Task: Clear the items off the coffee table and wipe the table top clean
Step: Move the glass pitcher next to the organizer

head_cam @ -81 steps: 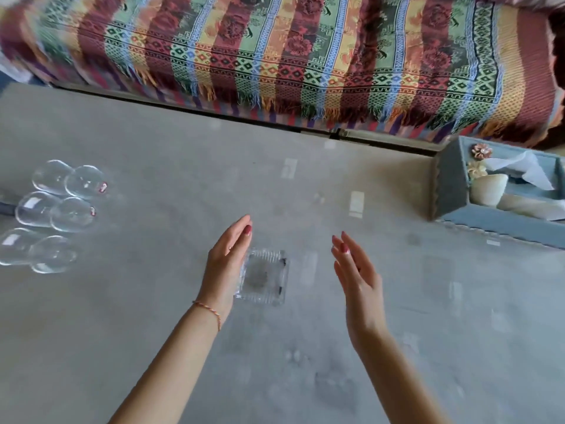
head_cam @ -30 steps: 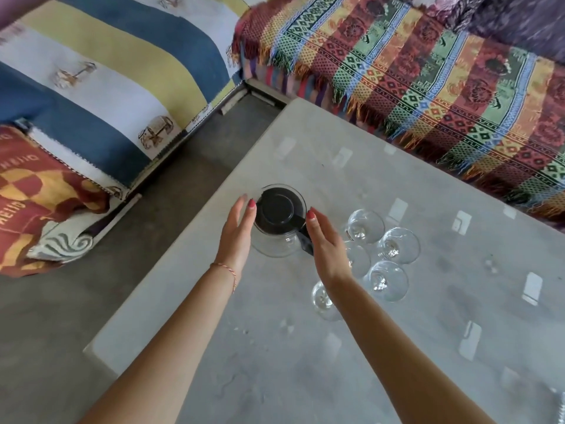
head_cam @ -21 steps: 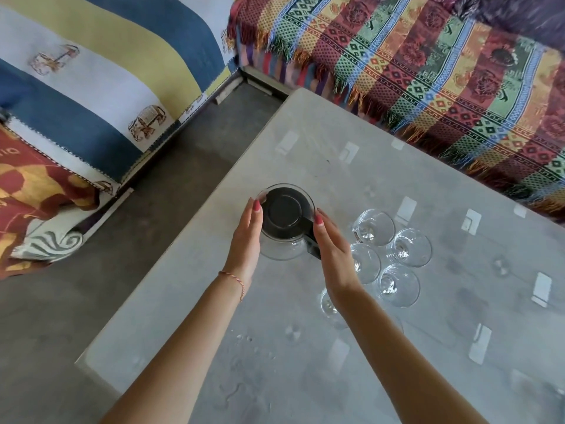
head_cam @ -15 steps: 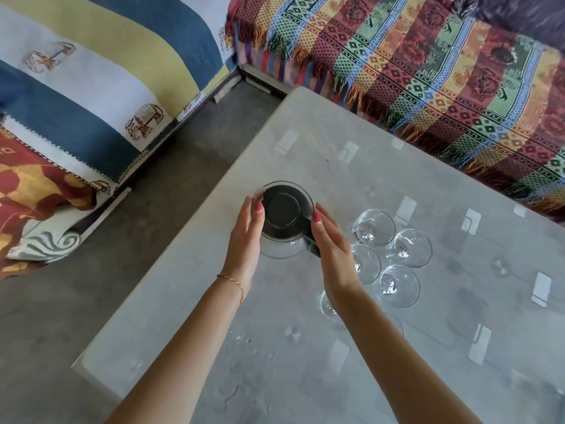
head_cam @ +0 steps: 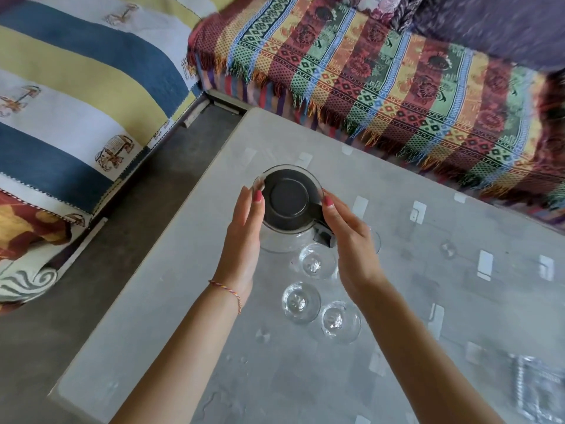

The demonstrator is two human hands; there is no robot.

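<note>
While the glass jug (head_cam: 287, 221) stands on the coffee table (head_cam: 159, 301), we see the left hand (head_cam: 244, 240) and the right hand (head_cam: 351, 249) open — palms flanking it, beside three glasses (head_cam: 301, 302).

- The grey coffee table top (head_cam: 305, 377) looks smooth and shiny, like stone.
- The round clear jug (head_cam: 275, 243) is glass, with a matt black plastic lid (head_cam: 289, 198).
- The small clear cups (head_cam: 301, 302) are shiny glass.
- The striped sofa throw (head_cam: 382, 75) is rough woven cloth with a fringe.
</note>
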